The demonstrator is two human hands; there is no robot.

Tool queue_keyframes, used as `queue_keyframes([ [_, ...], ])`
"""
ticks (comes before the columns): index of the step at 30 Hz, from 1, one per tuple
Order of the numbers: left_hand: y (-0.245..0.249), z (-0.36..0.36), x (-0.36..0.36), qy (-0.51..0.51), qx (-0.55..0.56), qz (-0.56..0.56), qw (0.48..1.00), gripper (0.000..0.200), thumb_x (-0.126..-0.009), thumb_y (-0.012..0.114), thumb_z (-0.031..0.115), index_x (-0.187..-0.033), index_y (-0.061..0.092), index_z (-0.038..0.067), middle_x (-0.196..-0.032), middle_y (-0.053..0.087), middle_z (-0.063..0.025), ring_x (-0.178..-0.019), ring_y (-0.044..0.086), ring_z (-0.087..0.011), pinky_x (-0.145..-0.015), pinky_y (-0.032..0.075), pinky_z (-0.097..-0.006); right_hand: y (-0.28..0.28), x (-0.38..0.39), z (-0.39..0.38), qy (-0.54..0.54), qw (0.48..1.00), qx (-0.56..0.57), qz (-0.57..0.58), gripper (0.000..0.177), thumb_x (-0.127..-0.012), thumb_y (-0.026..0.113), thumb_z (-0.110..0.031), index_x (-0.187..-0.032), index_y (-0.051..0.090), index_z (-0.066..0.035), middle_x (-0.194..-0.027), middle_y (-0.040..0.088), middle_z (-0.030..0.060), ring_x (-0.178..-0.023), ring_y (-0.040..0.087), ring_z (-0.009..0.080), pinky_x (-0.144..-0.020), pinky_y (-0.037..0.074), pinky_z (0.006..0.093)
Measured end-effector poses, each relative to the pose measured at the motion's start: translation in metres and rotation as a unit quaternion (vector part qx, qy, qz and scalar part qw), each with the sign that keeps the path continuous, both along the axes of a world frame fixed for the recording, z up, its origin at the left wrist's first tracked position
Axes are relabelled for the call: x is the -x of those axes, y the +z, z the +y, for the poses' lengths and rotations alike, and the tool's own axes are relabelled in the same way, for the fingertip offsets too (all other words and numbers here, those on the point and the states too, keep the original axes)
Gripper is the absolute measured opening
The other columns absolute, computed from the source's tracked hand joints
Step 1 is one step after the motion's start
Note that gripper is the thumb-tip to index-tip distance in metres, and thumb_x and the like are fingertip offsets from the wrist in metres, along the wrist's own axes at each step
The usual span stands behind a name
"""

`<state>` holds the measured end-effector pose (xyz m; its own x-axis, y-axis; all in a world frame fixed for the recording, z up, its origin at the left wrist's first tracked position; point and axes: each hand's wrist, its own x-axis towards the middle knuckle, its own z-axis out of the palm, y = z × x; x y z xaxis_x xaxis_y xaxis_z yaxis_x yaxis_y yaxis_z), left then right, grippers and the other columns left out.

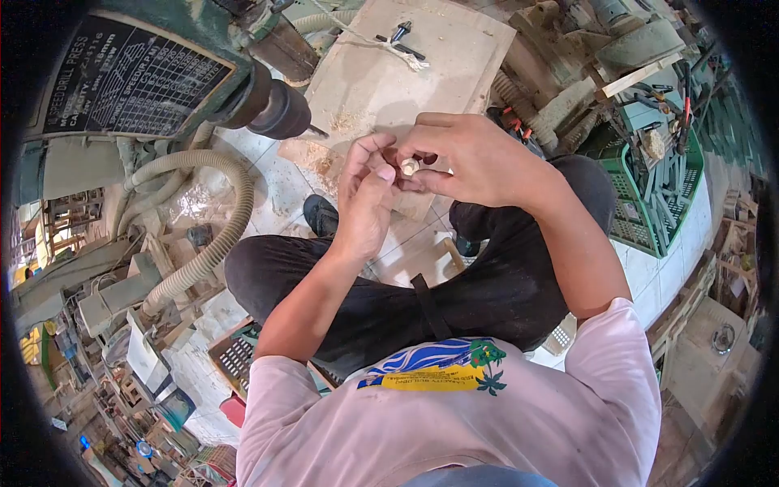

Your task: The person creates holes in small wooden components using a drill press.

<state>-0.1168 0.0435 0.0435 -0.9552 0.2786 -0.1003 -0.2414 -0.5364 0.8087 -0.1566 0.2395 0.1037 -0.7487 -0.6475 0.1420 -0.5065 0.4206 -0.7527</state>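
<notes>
A small pale wooden piece (pixel 410 166) with a rounded end shows between my two hands, above the near edge of a dusty board (pixel 406 77). My right hand (pixel 466 158) is closed in a pinch around it, thumb below and fingers curled over the top. My left hand (pixel 371 183) meets it from the left, thumb and fingertips pressed together near the piece. What the left fingertips hold, if anything, is hidden. Left of my hands, the drill press chuck (pixel 280 111) points its bit toward them.
A ribbed hose (pixel 235 211) curves at the left below the drill press label plate (pixel 122 81). A chuck key (pixel 401 32) lies on the board's far part. At the right stands a green crate (pixel 633 215) of tools. Wood shavings (pixel 345 122) lie near the bit.
</notes>
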Motion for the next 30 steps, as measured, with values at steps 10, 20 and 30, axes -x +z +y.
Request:
queue_keyframes([
  [10,0.0028,-0.0019,-0.0004,0.003,0.035,0.023,0.999,0.052,-0.097,0.055,0.043,-0.13,0.046,0.003,-0.114,0.058,-0.0093,-0.104,0.057,-0.0193,-0.092,0.046,-0.036,-0.001,0.002,-0.0001,-0.004,1.0,0.004,0.022,0.026,-0.078,0.075,-0.021,-0.094,0.061,-0.006,-0.091,0.065,0.0127,-0.083,0.065,0.0342,-0.071,0.05,0.0427],
  [20,0.0031,-0.0027,-0.0002,0.006,0.001,0.037,0.999,0.048,-0.1,0.052,0.04,-0.126,0.046,0.0,-0.102,0.059,-0.0081,-0.093,0.057,-0.0158,-0.083,0.046,-0.0325,0.0023,0.0007,-0.0016,-0.005,1.0,0.002,0.001,0.03,-0.079,0.077,-0.025,-0.094,0.058,-0.007,-0.086,0.061,0.0094,-0.08,0.063,0.0312,-0.069,0.049,0.0407],
  [30,0.0028,-0.0032,0.0004,0.002,0.0,0.031,1.0,0.047,-0.099,0.052,0.039,-0.124,0.049,0.0,-0.101,0.058,-0.0065,-0.092,0.056,-0.0148,-0.084,0.045,-0.0314,0.0001,0.002,-0.0013,-0.002,1.0,-0.016,0.011,0.032,-0.079,0.077,-0.03,-0.092,0.057,-0.008,-0.086,0.061,0.0089,-0.082,0.063,0.0323,-0.07,0.049,0.0416],
])
